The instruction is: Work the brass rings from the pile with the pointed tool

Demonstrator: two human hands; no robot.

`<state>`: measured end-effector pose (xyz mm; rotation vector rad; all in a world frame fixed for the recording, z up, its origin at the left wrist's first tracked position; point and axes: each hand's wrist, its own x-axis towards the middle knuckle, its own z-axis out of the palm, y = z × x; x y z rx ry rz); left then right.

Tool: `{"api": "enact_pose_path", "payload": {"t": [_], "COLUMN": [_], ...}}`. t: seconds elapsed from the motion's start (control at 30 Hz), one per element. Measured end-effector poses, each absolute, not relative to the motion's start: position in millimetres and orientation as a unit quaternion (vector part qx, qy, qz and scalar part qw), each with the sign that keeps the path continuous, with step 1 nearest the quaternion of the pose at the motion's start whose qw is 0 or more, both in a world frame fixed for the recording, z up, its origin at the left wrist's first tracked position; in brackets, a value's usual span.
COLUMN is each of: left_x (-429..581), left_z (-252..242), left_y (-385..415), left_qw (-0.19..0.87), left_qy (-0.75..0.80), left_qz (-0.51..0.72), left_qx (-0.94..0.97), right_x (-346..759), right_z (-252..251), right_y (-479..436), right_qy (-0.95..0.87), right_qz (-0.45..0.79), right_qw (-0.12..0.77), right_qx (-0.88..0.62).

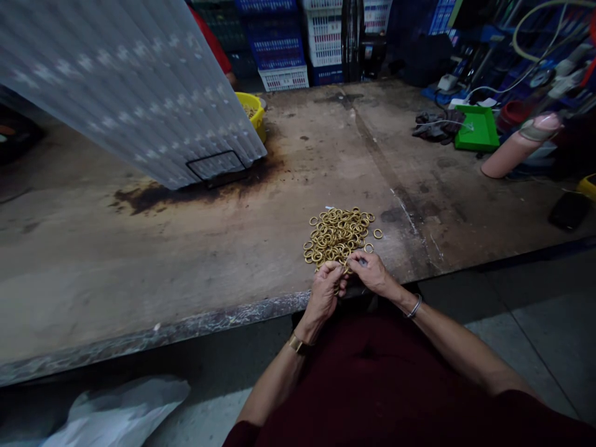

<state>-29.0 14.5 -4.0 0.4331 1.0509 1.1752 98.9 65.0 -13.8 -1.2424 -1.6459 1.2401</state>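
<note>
A heap of small brass rings (338, 234) lies on the worn wooden workbench (186, 248) near its front edge. Both my hands meet just below the heap. My left hand (325, 292) is curled, fingertips pinched on a brass ring at the heap's near side. My right hand (372, 272) is also closed in a pinch, its fingertips touching the left hand's; something small shows between them but I cannot name it. A watch sits on my left wrist and a metal bangle on my right.
A large pale corrugated sheet (130, 81) leans over the bench at the back left, a yellow tub (252, 112) behind it. A green tray (477, 128), dark gloves (435, 126), a pink cylinder (516, 149) and stacked crates (298, 43) stand at the back right. A plastic bag (121, 410) lies on the floor.
</note>
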Motion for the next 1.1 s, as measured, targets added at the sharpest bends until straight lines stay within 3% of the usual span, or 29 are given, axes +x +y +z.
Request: {"api": "enact_pose_path", "payload": {"t": [0.27,0.43,0.6,0.93,1.1], "left_x": [-25.9,-27.7,-28.3,-34.9,-36.7], "left_z": [-3.2,-10.4,-15.7,-9.0,-12.3], "left_y": [11.9,9.8,8.9,14.7,12.5], "left_qw": [0.674,0.599,0.601,0.719,0.658], "left_qy": [0.475,0.522,0.51,0.453,0.491], "left_qz": [0.513,0.53,0.538,0.488,0.506], "left_qx": [0.237,0.296,0.3,0.201,0.265], "right_x": [98.1,97.9,97.1,103.8,100.9], "right_z": [-7.7,-8.7,-8.5,-5.1,-1.8], "right_y": [61.7,60.9,54.9,62.9,59.6], "right_qy": [-0.681,-0.61,-0.545,-0.732,-0.667], "right_qz": [0.433,0.531,0.611,0.417,0.5], "right_qw": [0.348,0.334,0.307,0.29,0.298], "right_qx": [-0.477,-0.484,-0.485,-0.453,-0.464]}}
